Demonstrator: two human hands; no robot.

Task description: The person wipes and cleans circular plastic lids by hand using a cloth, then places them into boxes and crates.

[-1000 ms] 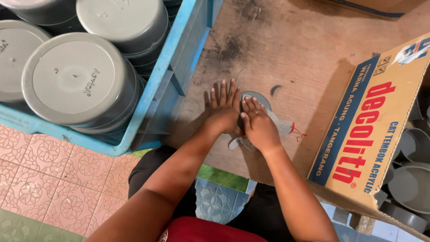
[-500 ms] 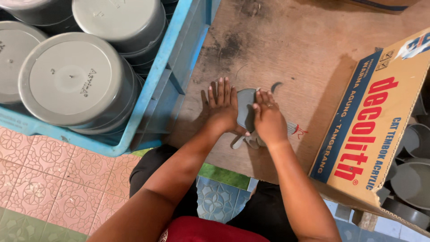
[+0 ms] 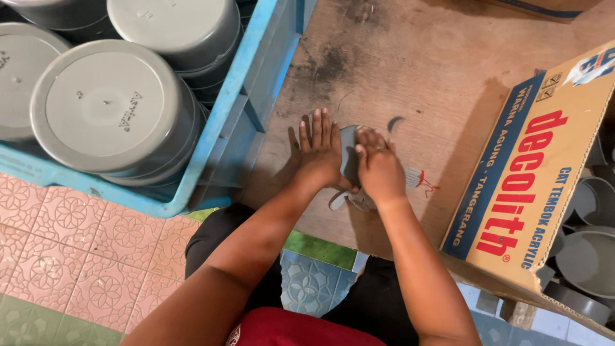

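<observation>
My left hand (image 3: 320, 150) lies flat with fingers spread on a brown wooden board (image 3: 410, 70), its thumb side against a small grey plastic piece (image 3: 348, 154). My right hand (image 3: 377, 165) presses down on that grey piece with curled fingers. Most of the piece is hidden under both hands; grey bits (image 3: 339, 200) stick out near my wrists. A thin grey curved scrap (image 3: 395, 122) lies on the board just beyond my right hand.
A blue plastic crate (image 3: 246, 96) at the left holds stacks of upturned grey plastic bowls (image 3: 106, 106). An open cardboard box (image 3: 544, 173) stands at the right with more grey bowls (image 3: 589, 256) inside. Patterned floor tiles (image 3: 77, 250) lie below.
The grey piece has been turned between my hands, from lying flat toward standing on edge. Both hands stayed at the same spot on the board.
</observation>
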